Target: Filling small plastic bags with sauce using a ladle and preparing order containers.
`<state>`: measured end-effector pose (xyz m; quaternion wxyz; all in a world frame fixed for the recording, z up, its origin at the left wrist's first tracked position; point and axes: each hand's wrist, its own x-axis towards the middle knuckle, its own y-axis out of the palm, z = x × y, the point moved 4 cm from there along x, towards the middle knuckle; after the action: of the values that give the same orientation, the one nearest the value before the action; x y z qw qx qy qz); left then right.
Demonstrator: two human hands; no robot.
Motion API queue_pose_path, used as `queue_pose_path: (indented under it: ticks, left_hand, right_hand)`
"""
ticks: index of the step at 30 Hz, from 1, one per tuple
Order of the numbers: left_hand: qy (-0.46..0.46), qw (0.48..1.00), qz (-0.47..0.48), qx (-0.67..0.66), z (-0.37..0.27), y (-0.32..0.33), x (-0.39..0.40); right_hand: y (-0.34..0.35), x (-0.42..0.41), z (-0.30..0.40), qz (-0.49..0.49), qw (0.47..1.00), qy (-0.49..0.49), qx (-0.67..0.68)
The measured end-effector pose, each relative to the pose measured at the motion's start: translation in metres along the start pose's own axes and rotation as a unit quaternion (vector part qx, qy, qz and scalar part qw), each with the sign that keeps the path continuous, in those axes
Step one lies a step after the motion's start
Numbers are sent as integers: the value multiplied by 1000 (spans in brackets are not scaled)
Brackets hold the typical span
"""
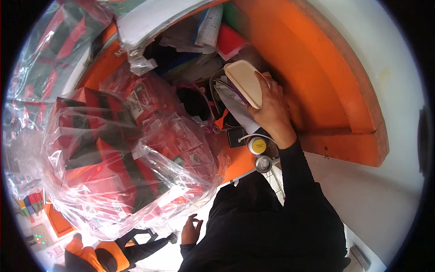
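Note:
My right hand (273, 108) grips the edge of a box with a cream plastic lid (245, 81), above an open container (213, 85) holding papers. My left hand (191, 231) hangs low beside my body, its fingers curled with thumb and fingertip close together; I see nothing in it. Below the right hand, on the orange surface (234, 166), lie a black device (236, 137) with a white cable, a jar with a yellow lid (257, 146) and a metal can (263, 164). An orange-handled tool (221, 120) lies left of the papers.
Large clear plastic bags of red and dark green packages (102, 136) fill the left side. A pink-edged basket (193, 102) with something black stands beside them. Behind are rolled sheets (209, 30) and a red item (231, 40). A curved orange panel (333, 85) rises at right. Another person (112, 253) is at lower left.

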<state>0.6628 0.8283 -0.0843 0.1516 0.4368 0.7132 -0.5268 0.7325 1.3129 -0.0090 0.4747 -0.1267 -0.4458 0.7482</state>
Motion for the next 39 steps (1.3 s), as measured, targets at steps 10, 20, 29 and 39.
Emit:
queue_pose_path:
  ticks: [10, 20, 29, 39]
  left_hand:
    - [57, 989, 2, 140, 6, -6, 13]
    - [53, 987, 26, 150, 8, 6, 17]
    - [22, 991, -12, 131, 18, 10, 11]
    - [-19, 997, -18, 75, 48, 31, -14]
  right_hand:
    - [-11, -33, -17, 29, 999, -19, -27]
    - [-22, 3, 50, 11, 983, -184, -12]
    - [54, 211, 61, 97, 968, 72, 222]
    - [107, 286, 21, 95, 993, -49, 56]
